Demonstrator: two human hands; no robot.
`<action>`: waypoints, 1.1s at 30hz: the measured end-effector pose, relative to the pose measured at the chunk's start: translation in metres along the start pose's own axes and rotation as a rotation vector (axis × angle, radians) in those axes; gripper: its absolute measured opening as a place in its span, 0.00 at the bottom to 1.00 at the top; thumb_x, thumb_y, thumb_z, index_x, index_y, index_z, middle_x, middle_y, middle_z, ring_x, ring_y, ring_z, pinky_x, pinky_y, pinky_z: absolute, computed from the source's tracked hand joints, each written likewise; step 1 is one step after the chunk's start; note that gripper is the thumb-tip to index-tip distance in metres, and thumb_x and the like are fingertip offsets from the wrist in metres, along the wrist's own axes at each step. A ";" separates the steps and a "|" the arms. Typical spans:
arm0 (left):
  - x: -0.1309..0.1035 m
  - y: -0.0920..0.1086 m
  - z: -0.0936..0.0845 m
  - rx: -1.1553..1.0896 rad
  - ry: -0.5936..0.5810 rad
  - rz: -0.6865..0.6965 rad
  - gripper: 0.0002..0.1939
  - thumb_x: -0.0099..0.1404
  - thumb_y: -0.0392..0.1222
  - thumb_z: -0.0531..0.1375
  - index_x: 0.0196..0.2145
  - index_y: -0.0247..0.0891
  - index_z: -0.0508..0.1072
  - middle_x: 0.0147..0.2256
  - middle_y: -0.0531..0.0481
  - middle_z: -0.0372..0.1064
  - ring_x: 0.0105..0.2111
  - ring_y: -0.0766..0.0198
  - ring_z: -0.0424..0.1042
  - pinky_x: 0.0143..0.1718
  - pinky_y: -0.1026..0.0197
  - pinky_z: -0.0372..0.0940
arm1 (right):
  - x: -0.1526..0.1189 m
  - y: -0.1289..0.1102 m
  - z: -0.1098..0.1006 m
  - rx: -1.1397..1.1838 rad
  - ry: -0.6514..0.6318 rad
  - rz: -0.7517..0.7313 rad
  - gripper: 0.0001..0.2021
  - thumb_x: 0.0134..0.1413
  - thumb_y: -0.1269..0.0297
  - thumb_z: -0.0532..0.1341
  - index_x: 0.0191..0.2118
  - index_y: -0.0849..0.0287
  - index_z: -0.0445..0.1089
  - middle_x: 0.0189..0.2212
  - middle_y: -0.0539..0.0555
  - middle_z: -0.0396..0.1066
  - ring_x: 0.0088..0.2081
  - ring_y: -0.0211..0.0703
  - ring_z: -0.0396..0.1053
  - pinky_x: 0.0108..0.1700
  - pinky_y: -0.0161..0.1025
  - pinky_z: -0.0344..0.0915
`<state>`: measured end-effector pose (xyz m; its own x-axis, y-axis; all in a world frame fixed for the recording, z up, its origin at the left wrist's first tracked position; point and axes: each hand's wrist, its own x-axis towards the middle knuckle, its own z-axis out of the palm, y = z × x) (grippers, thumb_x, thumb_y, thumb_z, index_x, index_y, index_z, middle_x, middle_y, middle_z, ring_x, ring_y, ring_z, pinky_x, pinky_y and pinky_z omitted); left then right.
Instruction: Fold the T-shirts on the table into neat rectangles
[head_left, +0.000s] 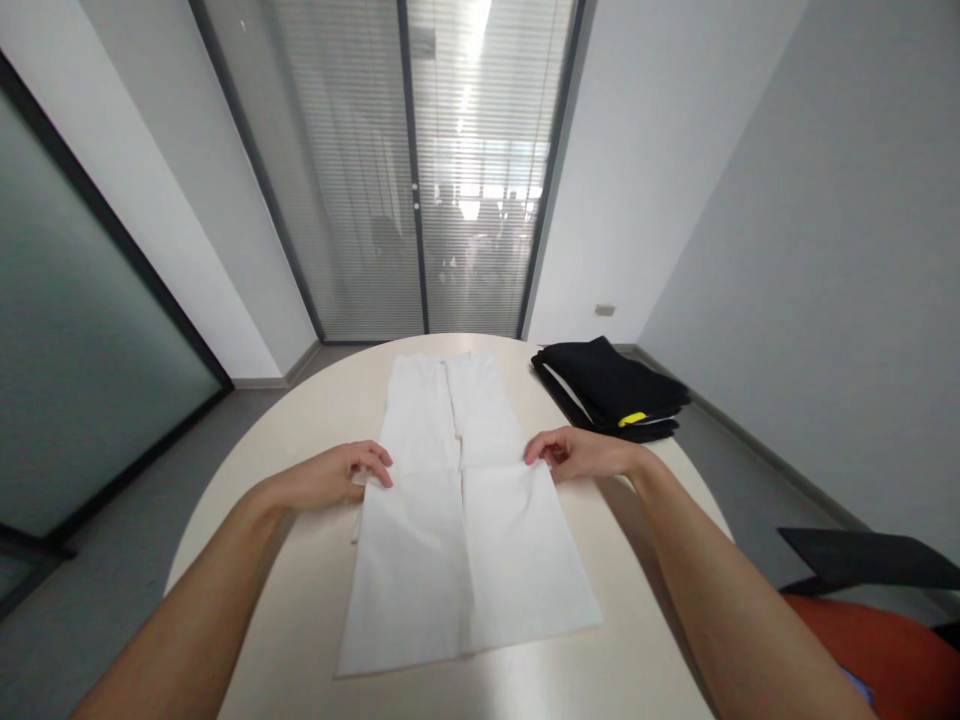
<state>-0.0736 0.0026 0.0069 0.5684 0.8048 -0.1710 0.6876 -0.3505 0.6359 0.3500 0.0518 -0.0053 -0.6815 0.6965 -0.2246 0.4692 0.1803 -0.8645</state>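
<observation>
A white cloth garment [420,560] lies lengthwise in front of me, its two long halves meeting along a line down the middle. I cannot make out its exact kind. A crease runs across it between my hands. My left hand [352,472] is at its left edge, thumb under and fingers curled over the fabric. At the opposite edge, my right hand [566,453] pinches the cloth between thumb and fingers. The near end of the garment rests flat. Just beyond my right hand sits a stack of folded black clothes [611,380] with a yellow patch on its near side.
A round pale table [300,610] carries the cloth and the stack. At the lower right stands a chair with an orange seat [870,650] and a black armrest [870,558]. Behind the table are glass doors [472,200] with blinds, and grey walls.
</observation>
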 end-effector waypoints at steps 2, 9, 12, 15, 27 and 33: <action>-0.001 0.002 -0.001 0.037 0.013 0.022 0.16 0.55 0.40 0.59 0.41 0.44 0.79 0.54 0.49 0.68 0.51 0.57 0.68 0.51 0.59 0.63 | -0.002 -0.003 -0.001 -0.028 -0.027 -0.018 0.20 0.41 0.62 0.71 0.44 0.58 0.77 0.34 0.49 0.71 0.35 0.38 0.66 0.40 0.36 0.62; 0.004 0.001 -0.001 -0.106 -0.015 0.038 0.14 0.61 0.42 0.56 0.39 0.42 0.80 0.42 0.50 0.75 0.41 0.60 0.72 0.43 0.62 0.64 | 0.004 -0.006 0.004 0.060 -0.064 -0.090 0.13 0.52 0.57 0.67 0.40 0.60 0.77 0.42 0.55 0.74 0.43 0.44 0.70 0.48 0.41 0.64; 0.007 -0.002 0.002 -0.113 0.047 -0.021 0.15 0.62 0.43 0.54 0.40 0.41 0.79 0.39 0.50 0.76 0.37 0.61 0.72 0.39 0.63 0.64 | 0.009 0.000 0.009 0.132 0.046 -0.085 0.17 0.57 0.52 0.63 0.42 0.61 0.74 0.40 0.56 0.76 0.41 0.44 0.71 0.47 0.43 0.66; 0.009 -0.005 0.005 -0.112 0.083 -0.065 0.16 0.64 0.44 0.53 0.42 0.40 0.78 0.37 0.50 0.77 0.36 0.61 0.72 0.39 0.63 0.64 | 0.012 0.007 0.011 0.168 0.077 -0.080 0.17 0.57 0.51 0.63 0.43 0.61 0.72 0.40 0.56 0.76 0.41 0.44 0.72 0.46 0.43 0.67; 0.008 -0.007 0.003 0.033 0.158 0.156 0.18 0.60 0.43 0.61 0.48 0.45 0.79 0.58 0.46 0.67 0.60 0.51 0.63 0.63 0.50 0.54 | 0.014 0.002 0.009 0.008 0.059 -0.134 0.17 0.48 0.64 0.67 0.47 0.59 0.77 0.46 0.57 0.76 0.46 0.48 0.72 0.50 0.43 0.67; 0.011 0.004 0.010 -0.141 0.122 -0.029 0.18 0.61 0.45 0.60 0.48 0.43 0.80 0.50 0.47 0.76 0.50 0.53 0.74 0.55 0.54 0.65 | 0.013 -0.003 0.016 0.100 0.012 -0.059 0.17 0.50 0.57 0.68 0.45 0.61 0.76 0.41 0.56 0.78 0.42 0.46 0.74 0.48 0.42 0.68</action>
<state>-0.0598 0.0053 -0.0003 0.4840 0.8689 -0.1038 0.6282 -0.2624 0.7324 0.3307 0.0493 -0.0125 -0.6995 0.6949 -0.1670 0.3694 0.1515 -0.9169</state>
